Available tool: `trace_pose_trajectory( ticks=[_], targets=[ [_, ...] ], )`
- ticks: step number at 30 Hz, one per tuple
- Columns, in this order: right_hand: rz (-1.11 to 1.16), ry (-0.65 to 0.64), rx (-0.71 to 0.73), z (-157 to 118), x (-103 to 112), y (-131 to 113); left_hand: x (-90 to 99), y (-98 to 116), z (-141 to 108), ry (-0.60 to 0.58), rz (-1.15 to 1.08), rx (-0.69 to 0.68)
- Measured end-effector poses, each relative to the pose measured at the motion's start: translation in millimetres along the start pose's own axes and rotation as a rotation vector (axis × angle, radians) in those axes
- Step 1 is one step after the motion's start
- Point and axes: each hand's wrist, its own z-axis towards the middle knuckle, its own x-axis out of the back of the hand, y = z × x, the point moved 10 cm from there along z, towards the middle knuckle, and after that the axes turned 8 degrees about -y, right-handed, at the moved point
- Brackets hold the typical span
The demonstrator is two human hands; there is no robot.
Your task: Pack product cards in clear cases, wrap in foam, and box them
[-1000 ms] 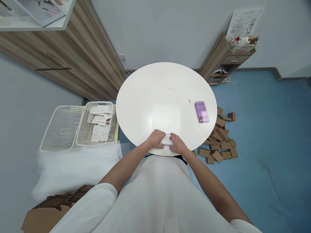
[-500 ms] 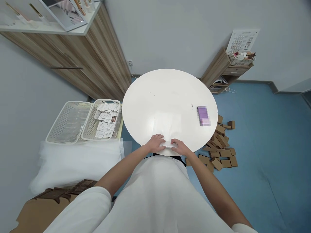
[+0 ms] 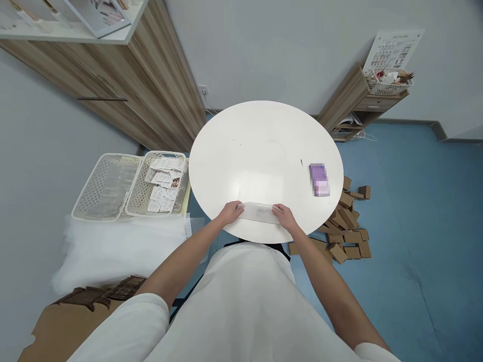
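A translucent white sheet, folded or rolled into a flat strip, lies across the near part of the round white table. My left hand grips its left end, thumb and fingers closed on it. At the other end, my right hand pinches the strip in the same way. What the sheet may wrap cannot be made out. A pixelated purple item rests near the table's right edge.
Left of the table stand a white basket of printed cards and a basket of clear plastic pieces. White sheets are stacked before them, above a cardboard box. Small brown boxes litter the floor at right.
My hands have moved apart and slightly away from my body. The small bundle between them now shows as a wider flat strip. The view has shifted a little.
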Motion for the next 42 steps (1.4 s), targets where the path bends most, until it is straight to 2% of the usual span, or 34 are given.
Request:
trace_pose_trajectory(
  ticks=[5, 9, 11, 13, 14, 16, 18, 21, 25, 35, 42],
  targets=[
    [-0.073, 0.130, -0.106, 4, 14, 24, -1.2, -23, 7, 0.042, 0.000, 0.153],
    [-0.085, 0.181, -0.127, -6, 22, 34, -0.1, -30, 1, 0.082, -0.014, 0.221],
    [-0.171, 0.268, -0.087, -14, 30, 27, 9.0, -23, -5, 0.184, 0.011, 0.194],
    [-0.324, 0.328, 0.020, -21, 31, 9, 18.3, -2, -10, 0.300, 0.091, 0.076],
    [-0.410, 0.315, 0.089, -23, 26, -2, 18.3, 12, -11, 0.320, 0.148, -0.013],
    [-0.566, 0.195, 0.222, -21, 3, -20, 4.6, 41, -9, 0.244, 0.268, -0.206],
    [-0.679, 0.046, 0.304, -18, -23, -29, -17.8, 60, -6, 0.098, 0.371, -0.331],
    [-0.762, -0.054, 0.325, -12, -45, -31, -38.3, 66, 0, -0.026, 0.450, -0.338],
    [-0.797, -0.061, 0.324, -12, -51, -31, -43.5, 63, 1, -0.032, 0.472, -0.294],
    [-0.815, -0.076, 0.329, -37, -65, -21, -59.6, 63, -27, -0.065, 0.533, -0.397],
    [-0.781, -0.128, 0.304, -34, -58, -24, -55.6, 67, -28, -0.076, 0.565, -0.408]
  ],
)
